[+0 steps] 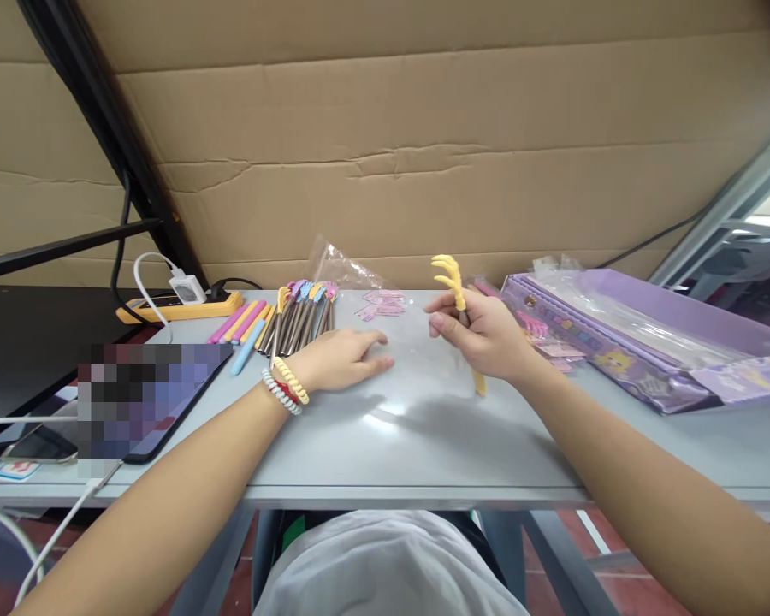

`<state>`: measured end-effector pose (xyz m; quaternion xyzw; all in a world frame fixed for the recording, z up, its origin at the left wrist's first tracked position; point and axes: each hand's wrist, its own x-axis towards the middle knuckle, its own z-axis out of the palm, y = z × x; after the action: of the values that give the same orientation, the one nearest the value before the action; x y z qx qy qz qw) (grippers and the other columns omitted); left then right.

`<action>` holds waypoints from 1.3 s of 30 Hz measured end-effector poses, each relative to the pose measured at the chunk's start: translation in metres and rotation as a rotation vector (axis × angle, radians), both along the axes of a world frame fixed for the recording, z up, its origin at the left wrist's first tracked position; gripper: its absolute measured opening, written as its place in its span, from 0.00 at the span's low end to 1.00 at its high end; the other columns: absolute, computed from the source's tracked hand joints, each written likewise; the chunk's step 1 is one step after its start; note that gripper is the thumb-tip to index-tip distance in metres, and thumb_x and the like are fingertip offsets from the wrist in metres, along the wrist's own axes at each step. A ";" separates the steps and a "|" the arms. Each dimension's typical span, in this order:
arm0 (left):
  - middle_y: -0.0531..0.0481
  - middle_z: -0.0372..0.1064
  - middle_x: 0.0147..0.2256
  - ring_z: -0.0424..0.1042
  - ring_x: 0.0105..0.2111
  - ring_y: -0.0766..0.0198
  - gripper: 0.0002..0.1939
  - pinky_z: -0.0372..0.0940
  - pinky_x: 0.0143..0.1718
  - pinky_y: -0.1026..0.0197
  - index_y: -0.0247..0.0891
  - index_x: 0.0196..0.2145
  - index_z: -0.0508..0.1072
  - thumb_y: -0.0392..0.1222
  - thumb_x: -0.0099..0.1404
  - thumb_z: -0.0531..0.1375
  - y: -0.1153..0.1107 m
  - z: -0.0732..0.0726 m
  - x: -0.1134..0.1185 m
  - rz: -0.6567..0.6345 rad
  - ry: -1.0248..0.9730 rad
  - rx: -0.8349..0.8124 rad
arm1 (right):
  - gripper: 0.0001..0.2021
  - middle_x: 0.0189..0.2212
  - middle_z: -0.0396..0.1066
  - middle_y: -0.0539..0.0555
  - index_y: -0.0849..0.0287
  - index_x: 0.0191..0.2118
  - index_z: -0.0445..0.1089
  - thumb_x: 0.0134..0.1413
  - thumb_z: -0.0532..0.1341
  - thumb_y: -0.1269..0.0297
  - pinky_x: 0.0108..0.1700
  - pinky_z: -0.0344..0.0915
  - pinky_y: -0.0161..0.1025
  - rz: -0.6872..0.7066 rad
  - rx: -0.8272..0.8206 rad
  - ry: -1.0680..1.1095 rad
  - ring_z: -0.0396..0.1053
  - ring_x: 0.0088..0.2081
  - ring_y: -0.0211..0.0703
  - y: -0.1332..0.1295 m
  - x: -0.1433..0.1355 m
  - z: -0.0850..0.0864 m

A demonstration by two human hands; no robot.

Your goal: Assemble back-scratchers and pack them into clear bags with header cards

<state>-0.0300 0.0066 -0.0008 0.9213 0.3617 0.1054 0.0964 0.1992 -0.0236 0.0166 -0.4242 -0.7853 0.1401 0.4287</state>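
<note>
My right hand [481,334] is closed around a stick with a yellow claw-shaped head [449,278] pointing up and a yellow lower end below the palm. My left hand [346,358] rests on the grey table [359,453] with its fingers apart and nothing in them. Just behind and left of it lies a bunch of dark metallic sticks [295,321] with coloured heads. Beside them are several pink, yellow and blue tubes [240,323]. Small pink printed pieces [383,305] lie between my hands, farther back.
A purple display box [654,385] with clear plastic sleeves stands at the right, pink claw pieces [532,325] beside it. A tablet [186,393], phone [42,445], white cables and orange power strip [224,305] are at the left. A clear bag [343,267] lies at the back.
</note>
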 end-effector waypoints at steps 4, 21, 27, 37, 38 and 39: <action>0.46 0.71 0.32 0.69 0.31 0.61 0.31 0.61 0.35 0.60 0.34 0.50 0.67 0.62 0.66 0.43 -0.003 0.002 0.000 -0.110 -0.297 -0.025 | 0.08 0.23 0.69 0.49 0.57 0.36 0.66 0.56 0.56 0.59 0.26 0.56 0.36 0.146 -0.195 0.085 0.59 0.21 0.35 0.002 -0.004 -0.006; 0.59 0.59 0.20 0.60 0.17 0.69 0.16 0.58 0.20 0.65 0.41 0.50 0.60 0.45 0.66 0.51 0.022 -0.003 0.000 0.341 -1.257 -0.016 | 0.11 0.27 0.64 0.48 0.60 0.36 0.66 0.49 0.61 0.59 0.26 0.56 0.32 0.352 -0.570 -0.133 0.57 0.25 0.33 0.007 -0.009 -0.014; 0.57 0.65 0.22 0.64 0.19 0.69 0.17 0.59 0.20 0.66 0.41 0.45 0.63 0.39 0.57 0.59 0.036 -0.005 -0.002 0.342 -1.461 -0.126 | 0.06 0.24 0.65 0.47 0.59 0.28 0.61 0.49 0.59 0.64 0.28 0.53 0.33 0.336 -0.529 -0.203 0.58 0.25 0.34 0.008 -0.006 -0.010; 0.58 0.59 0.19 0.60 0.14 0.72 0.08 0.53 0.11 0.68 0.38 0.26 0.63 0.43 0.56 0.59 0.048 0.004 -0.014 0.515 -1.646 -0.142 | 0.07 0.24 0.68 0.47 0.58 0.34 0.66 0.45 0.57 0.68 0.29 0.56 0.33 0.219 -0.559 -0.119 0.66 0.28 0.38 0.012 0.005 -0.008; 0.58 0.59 0.20 0.59 0.14 0.72 0.08 0.53 0.11 0.68 0.38 0.27 0.63 0.43 0.57 0.59 0.048 0.006 -0.015 0.528 -1.674 -0.117 | 0.07 0.24 0.68 0.47 0.58 0.34 0.66 0.44 0.57 0.69 0.29 0.56 0.34 0.209 -0.554 -0.118 0.67 0.29 0.38 0.013 0.005 -0.008; 0.59 0.59 0.20 0.59 0.14 0.72 0.07 0.52 0.11 0.68 0.38 0.29 0.63 0.43 0.57 0.58 0.048 0.007 -0.016 0.540 -1.698 -0.092 | 0.08 0.23 0.68 0.47 0.58 0.34 0.66 0.44 0.57 0.69 0.30 0.57 0.34 0.202 -0.551 -0.116 0.67 0.29 0.39 0.013 0.005 -0.007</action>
<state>-0.0458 0.0546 0.0059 0.4113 0.3770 0.7567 0.3406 0.2043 -0.0107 0.0093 -0.4513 -0.7792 0.3654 0.2359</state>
